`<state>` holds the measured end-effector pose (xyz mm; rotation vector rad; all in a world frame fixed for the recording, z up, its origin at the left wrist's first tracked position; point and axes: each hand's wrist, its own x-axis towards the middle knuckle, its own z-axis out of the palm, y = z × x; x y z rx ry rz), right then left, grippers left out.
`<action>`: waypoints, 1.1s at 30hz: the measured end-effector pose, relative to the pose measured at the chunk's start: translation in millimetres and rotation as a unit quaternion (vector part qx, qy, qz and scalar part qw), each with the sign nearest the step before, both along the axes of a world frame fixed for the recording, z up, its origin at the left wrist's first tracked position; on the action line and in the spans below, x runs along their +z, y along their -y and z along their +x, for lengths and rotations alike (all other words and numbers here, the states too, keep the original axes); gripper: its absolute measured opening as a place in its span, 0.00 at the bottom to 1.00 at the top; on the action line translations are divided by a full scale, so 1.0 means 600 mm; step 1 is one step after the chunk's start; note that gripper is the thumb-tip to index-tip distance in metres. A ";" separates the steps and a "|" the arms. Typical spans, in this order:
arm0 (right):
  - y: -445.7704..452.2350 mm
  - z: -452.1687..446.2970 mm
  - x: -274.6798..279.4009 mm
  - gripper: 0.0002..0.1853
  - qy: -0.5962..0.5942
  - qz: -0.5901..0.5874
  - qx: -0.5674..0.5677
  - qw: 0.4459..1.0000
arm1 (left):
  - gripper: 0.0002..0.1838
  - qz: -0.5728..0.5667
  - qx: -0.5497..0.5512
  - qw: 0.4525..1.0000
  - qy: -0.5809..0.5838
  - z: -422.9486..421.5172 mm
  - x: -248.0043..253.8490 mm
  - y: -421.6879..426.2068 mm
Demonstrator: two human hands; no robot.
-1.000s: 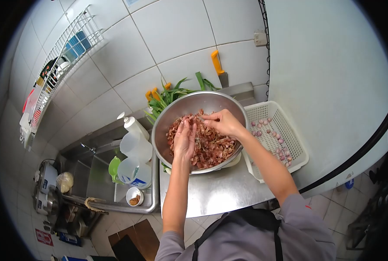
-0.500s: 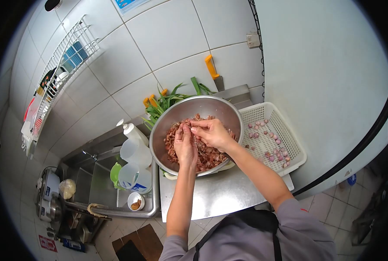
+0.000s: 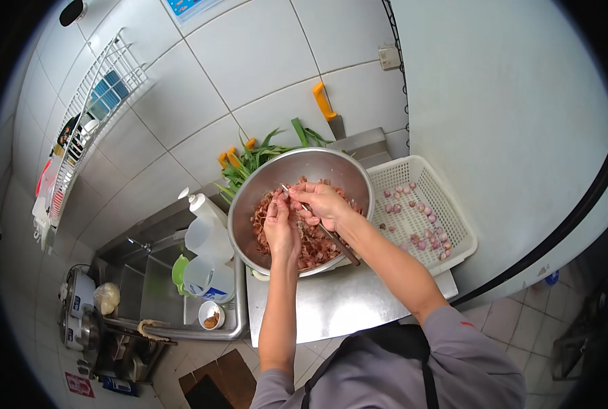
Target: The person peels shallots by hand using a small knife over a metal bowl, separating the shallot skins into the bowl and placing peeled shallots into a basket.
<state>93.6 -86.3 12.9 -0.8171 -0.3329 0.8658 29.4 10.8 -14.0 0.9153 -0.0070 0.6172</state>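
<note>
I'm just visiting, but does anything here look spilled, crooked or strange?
Nothing clearly stands out. The reddish scraps lie inside the steel bowl, small purple bulbs sit in the white basket, and the counter in front shows no obvious spill. The bowl looks slanted, but the curved view leaves real tilt uncertain.

The single head view looks forward and steeply down from above the near side of the steel bowl (image 3: 310, 163), reaching wide from sink (image 3: 154, 290) at left to pale panel (image 3: 494, 123) at right, tiled wall (image 3: 263, 54) far.
</note>
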 end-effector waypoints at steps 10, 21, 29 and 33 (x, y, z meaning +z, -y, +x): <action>-0.003 -0.012 0.005 0.08 0.054 -0.036 -0.043 0.997 | 0.21 0.076 0.073 0.994 -0.039 -0.001 0.008 -0.001; 0.019 0.047 -0.022 0.12 0.163 -0.165 -0.092 0.968 | 0.17 -0.020 -0.029 0.999 -0.041 -0.022 0.018 -0.024; 0.037 0.050 -0.031 0.18 0.455 -0.234 -0.173 0.842 | 0.14 0.004 -0.040 0.997 -0.063 -0.021 0.014 -0.023; 0.044 0.016 0.002 0.17 0.507 -0.085 -0.094 0.853 | 0.14 0.007 -0.073 0.996 -0.055 -0.019 0.006 -0.026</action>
